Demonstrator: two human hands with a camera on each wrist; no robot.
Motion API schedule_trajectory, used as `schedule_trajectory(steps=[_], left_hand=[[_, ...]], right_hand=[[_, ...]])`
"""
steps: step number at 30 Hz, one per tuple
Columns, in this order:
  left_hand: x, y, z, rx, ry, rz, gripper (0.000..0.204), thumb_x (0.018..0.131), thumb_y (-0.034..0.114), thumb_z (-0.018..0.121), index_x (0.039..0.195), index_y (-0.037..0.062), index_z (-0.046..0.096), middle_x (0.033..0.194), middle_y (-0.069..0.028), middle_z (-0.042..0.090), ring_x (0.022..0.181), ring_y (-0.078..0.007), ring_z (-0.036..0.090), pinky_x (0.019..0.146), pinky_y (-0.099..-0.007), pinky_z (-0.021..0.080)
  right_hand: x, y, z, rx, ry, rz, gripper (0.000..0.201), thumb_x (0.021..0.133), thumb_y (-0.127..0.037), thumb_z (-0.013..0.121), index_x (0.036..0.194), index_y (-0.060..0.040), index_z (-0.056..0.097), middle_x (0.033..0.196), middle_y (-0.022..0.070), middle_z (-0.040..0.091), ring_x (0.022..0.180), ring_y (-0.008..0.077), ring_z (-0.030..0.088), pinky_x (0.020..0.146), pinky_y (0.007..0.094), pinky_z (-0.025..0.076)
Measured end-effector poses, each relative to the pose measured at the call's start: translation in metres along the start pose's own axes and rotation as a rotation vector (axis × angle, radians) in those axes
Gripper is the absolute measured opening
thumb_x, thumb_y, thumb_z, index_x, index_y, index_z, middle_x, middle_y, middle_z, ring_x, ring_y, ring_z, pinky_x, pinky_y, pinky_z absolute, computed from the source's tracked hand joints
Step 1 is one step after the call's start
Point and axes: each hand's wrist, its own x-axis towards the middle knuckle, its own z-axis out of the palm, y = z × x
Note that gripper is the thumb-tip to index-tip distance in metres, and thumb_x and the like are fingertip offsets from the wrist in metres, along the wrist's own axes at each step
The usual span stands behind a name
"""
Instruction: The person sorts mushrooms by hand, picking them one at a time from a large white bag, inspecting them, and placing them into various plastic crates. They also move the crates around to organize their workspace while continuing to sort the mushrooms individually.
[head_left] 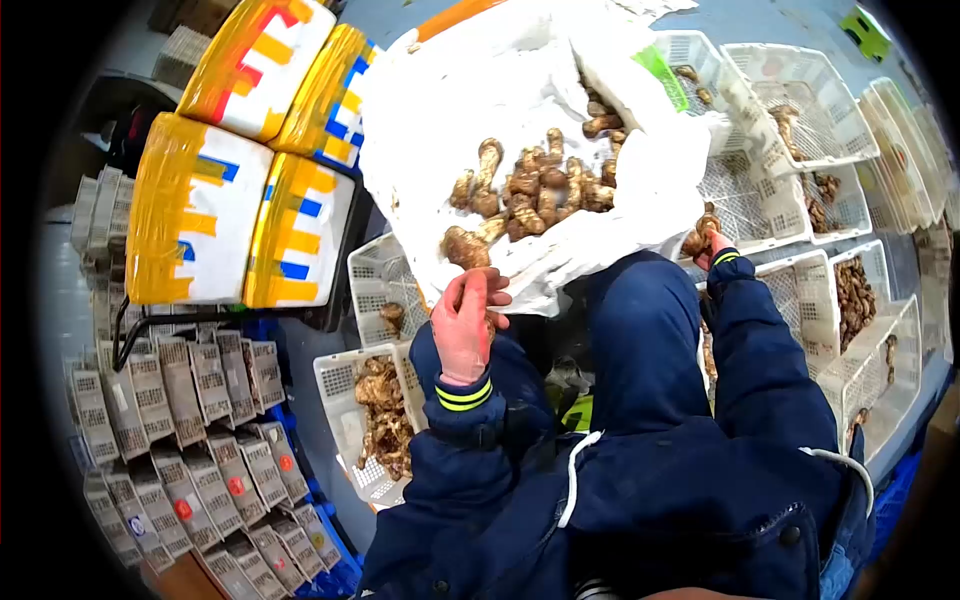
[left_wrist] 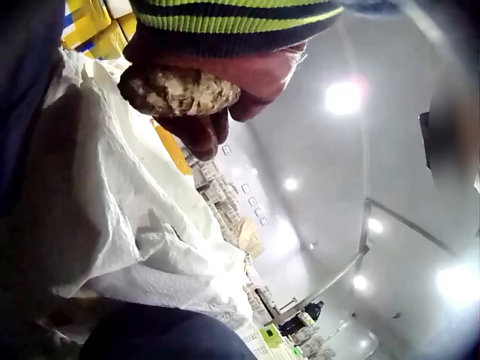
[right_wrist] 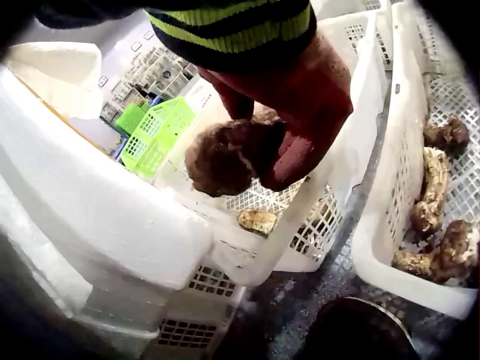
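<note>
Brown mushrooms (head_left: 527, 185) lie in a group on a white cloth (head_left: 420, 130) in front of the person. The left hand (head_left: 465, 322), at the cloth's near edge, holds a mushroom (left_wrist: 180, 91) in its curled fingers, as the left wrist view shows. A large mushroom (head_left: 465, 247) lies just beyond that hand. To the right, past the cloth's edge, the right hand (right_wrist: 289, 112) grips a dark-capped mushroom (right_wrist: 225, 157) above a white basket (right_wrist: 262, 262) that has a small piece (right_wrist: 256, 220) in it.
White baskets with mushrooms stand at the right (head_left: 855, 300) and at the left (head_left: 335, 400). Taped foam boxes (head_left: 200, 210) are stacked at the upper left, above rows of stacked crates (head_left: 180, 390). A green basket (right_wrist: 159, 135) shows in the right wrist view.
</note>
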Motion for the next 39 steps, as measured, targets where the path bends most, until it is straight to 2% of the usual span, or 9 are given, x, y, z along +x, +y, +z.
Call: schedule_trajectory(steps=[1,3,7,11,14,20,29,35,39], left_hand=[[0.003,-0.003,-0.009,-0.123,-0.016,0.017,0.032,0.090,0.026,0.050,0.101,-0.0036,0.055,0.086,-0.0151,0.061,0.069,-0.0165,0.060,0.047,-0.0229,0.048],[0.008,-0.001,-0.018,-0.198,0.041,-0.006,0.028,0.089,0.024,0.051,0.098,-0.0025,0.056,0.084,-0.0127,0.062,0.066,-0.0150,0.059,0.047,-0.0230,0.048],[0.016,-0.012,-0.037,-0.506,0.019,-0.057,0.033,0.089,0.029,0.050,0.106,0.0000,0.052,0.091,-0.0110,0.059,0.069,-0.0139,0.056,0.047,-0.0211,0.046],[0.019,-0.018,-0.043,-0.751,0.008,-0.069,0.030,0.090,0.028,0.048,0.107,0.0034,0.052,0.090,-0.0088,0.061,0.070,-0.0157,0.059,0.049,-0.0245,0.049],[0.016,-0.011,-0.048,-0.776,0.054,-0.078,0.027,0.090,0.029,0.049,0.105,0.0072,0.054,0.088,-0.0039,0.061,0.069,-0.0128,0.058,0.050,-0.0231,0.046],[0.014,-0.007,-0.067,-0.780,0.122,-0.092,0.027,0.090,0.032,0.048,0.102,0.0093,0.055,0.085,-0.0022,0.060,0.067,-0.0107,0.057,0.049,-0.0224,0.045],[0.021,-0.013,-0.080,-0.887,-0.021,-0.081,0.026,0.092,0.030,0.044,0.102,0.0088,0.055,0.087,-0.0029,0.063,0.067,-0.0107,0.060,0.048,-0.0219,0.048],[0.013,-0.001,-0.057,-0.757,-0.243,-0.048,0.039,0.092,0.032,0.044,0.113,-0.0005,0.048,0.098,-0.0140,0.060,0.079,-0.0184,0.061,0.053,-0.0255,0.053],[0.007,0.009,-0.012,-0.671,-0.337,0.028,0.050,0.089,0.040,0.046,0.120,0.0003,0.043,0.109,-0.0178,0.057,0.086,-0.0218,0.061,0.054,-0.0245,0.053]], right_hand=[[0.001,-0.007,-0.002,-0.414,-0.103,-0.288,0.025,0.082,-0.028,0.054,0.099,-0.0094,0.056,0.088,0.0113,0.063,0.081,0.0289,0.060,0.071,0.0374,0.050],[-0.047,-0.029,0.009,-1.497,0.274,-1.014,0.028,0.076,-0.025,0.059,0.099,-0.0083,0.055,0.085,0.0179,0.062,0.071,0.0346,0.059,0.068,0.0409,0.049],[-0.174,-0.102,0.088,0.282,-0.406,-0.851,0.021,0.085,-0.017,0.053,0.097,-0.0023,0.060,0.080,0.0071,0.062,0.068,0.0159,0.059,0.059,0.0276,0.047],[-0.311,-0.117,0.177,-0.419,-0.733,-1.215,0.028,0.086,-0.021,0.052,0.109,-0.0059,0.059,0.085,0.0063,0.063,0.076,0.0112,0.059,0.065,0.0233,0.047],[-0.335,-0.090,0.257,-1.358,-0.547,-1.620,0.030,0.082,-0.021,0.055,0.110,-0.0096,0.057,0.095,0.0087,0.063,0.086,0.0191,0.060,0.076,0.0290,0.047],[-0.229,-0.016,0.392,-2.616,-0.197,-2.032,0.030,0.077,-0.022,0.055,0.106,-0.0154,0.055,0.105,0.0052,0.055,0.102,0.0243,0.050,0.083,0.0354,0.042],[-0.293,-0.020,0.382,-2.541,-0.254,-1.803,0.022,0.085,-0.023,0.049,0.098,-0.0098,0.061,0.096,0.0094,0.062,0.086,0.0244,0.060,0.069,0.0375,0.048],[-0.323,-0.036,0.287,-0.795,-1.074,-0.954,0.025,0.087,-0.021,0.053,0.101,-0.0005,0.057,0.083,0.0001,0.059,0.074,0.0067,0.052,0.063,0.0222,0.042],[-0.377,-0.008,0.211,-0.651,-1.171,-0.956,0.027,0.086,-0.021,0.057,0.102,0.0001,0.056,0.090,-0.0015,0.058,0.083,0.0061,0.051,0.074,0.0212,0.041]])
